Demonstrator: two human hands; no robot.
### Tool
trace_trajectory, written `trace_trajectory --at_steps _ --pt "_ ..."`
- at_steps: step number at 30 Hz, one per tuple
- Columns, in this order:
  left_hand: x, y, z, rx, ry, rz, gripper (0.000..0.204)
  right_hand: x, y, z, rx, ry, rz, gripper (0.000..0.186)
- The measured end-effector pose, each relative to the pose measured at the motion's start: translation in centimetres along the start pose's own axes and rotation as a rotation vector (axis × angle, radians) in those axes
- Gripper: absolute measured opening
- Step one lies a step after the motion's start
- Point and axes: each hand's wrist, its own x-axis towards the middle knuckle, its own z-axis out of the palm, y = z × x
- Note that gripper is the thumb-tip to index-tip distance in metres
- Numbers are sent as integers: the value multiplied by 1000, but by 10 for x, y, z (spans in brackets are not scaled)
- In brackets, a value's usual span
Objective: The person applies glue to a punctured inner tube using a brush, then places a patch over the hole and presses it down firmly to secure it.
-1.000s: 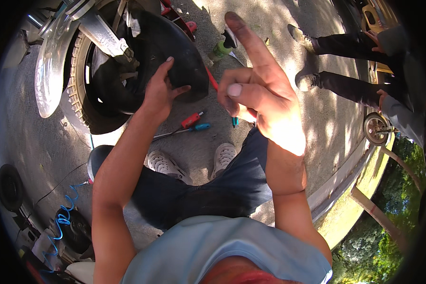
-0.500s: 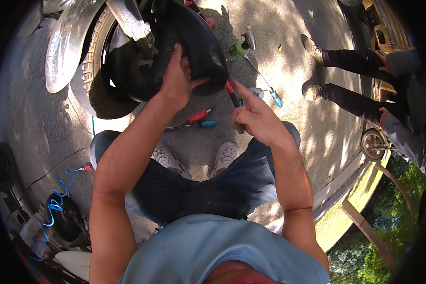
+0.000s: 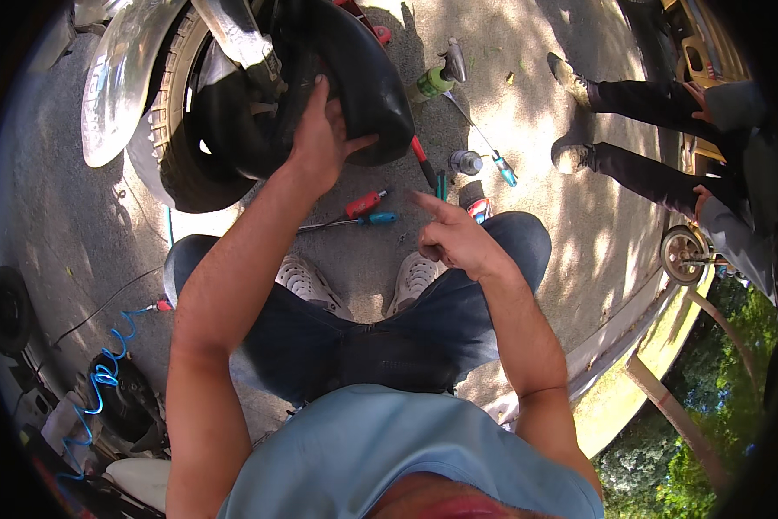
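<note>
A smooth black inner tube [image 3: 367,82] bulges out beside a wheel with a knobby tire [image 3: 168,130]. My left hand [image 3: 320,143] grips the tube, with the thumb across its face and the other fingers partly hidden along its inner side. My right hand [image 3: 458,238] is in the air above my knees, index finger stretched out and the rest curled, holding nothing. Near it on the ground lie a red-handled tool [image 3: 423,158], a small clear bottle [image 3: 466,162], a red cylindrical tool [image 3: 366,204] and a teal-handled screwdriver [image 3: 377,219].
A green spray bottle [image 3: 432,84] and a long teal-handled screwdriver [image 3: 504,171] lie farther off. A shiny fender [image 3: 121,104] stands left of the wheel. Another person's legs [image 3: 640,99] are at the right. A coiled blue air hose [image 3: 103,374] runs along the left.
My right hand has drawn back from beside the tube toward my knees, uncovering the tools and the small bottle. My left hand remains on the tube, which has shifted slightly.
</note>
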Motion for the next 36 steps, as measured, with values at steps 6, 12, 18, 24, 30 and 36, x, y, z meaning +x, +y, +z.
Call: trace_trajectory --at_steps 6,12,18,24,30,36 --pt "-6 2 11 56 52 1 77 80 -61 -6 -291 331 -700 44" --pt "-3 -3 9 64 75 37 76 98 -79 -1 -245 330 -601 43" --pt "-7 -5 10 73 63 60 75 109 -75 -2 -301 380 -595 43" --pt "-7 -4 1 92 47 61 75 107 -82 2 -309 346 -581 45" --pt "-4 -5 4 91 41 55 75 85 -82 4 -347 326 -424 49" --pt "0 -7 -1 79 31 55 75 77 -71 3 -434 349 -439 48"
